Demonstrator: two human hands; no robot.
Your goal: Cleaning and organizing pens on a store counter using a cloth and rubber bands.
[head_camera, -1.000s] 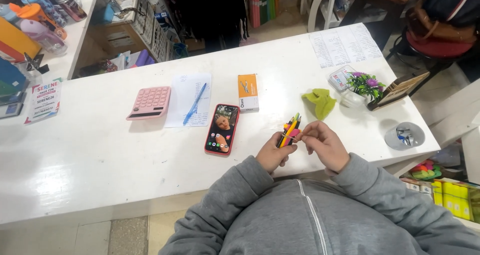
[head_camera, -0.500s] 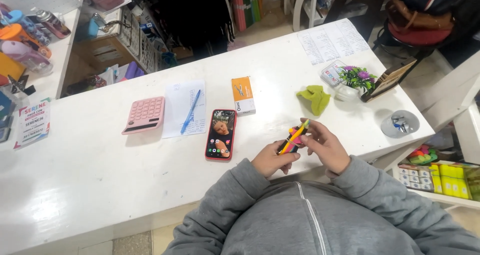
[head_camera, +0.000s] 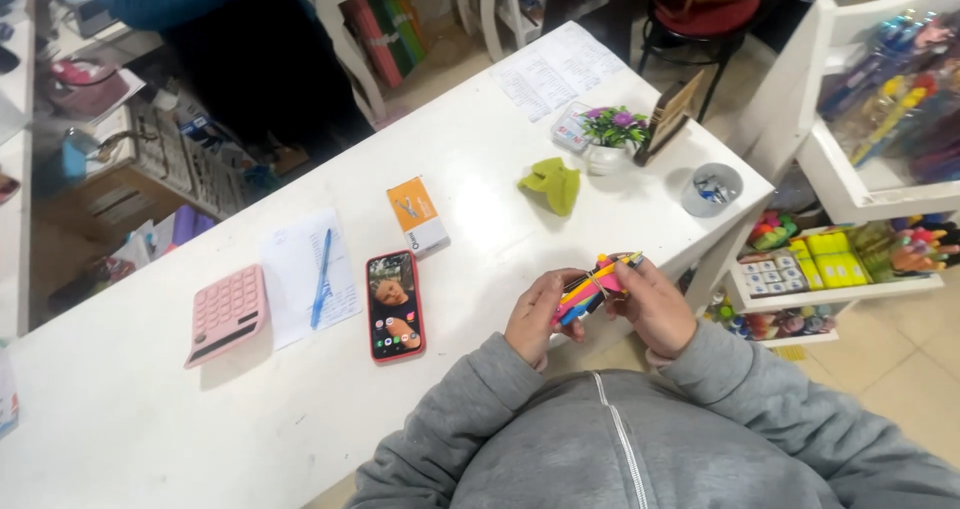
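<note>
Holding pen bundle (head_camera: 592, 287) in both grips | phone (head_camera: 396, 305) left | cloth (head_camera: 552, 183) beyond

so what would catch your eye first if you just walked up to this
The bright bundle of pens held between the left hand and right hand at the near edge of the white table. Next, the red phone with its lit screen left of the hands, and the pink calculator further left.
</note>
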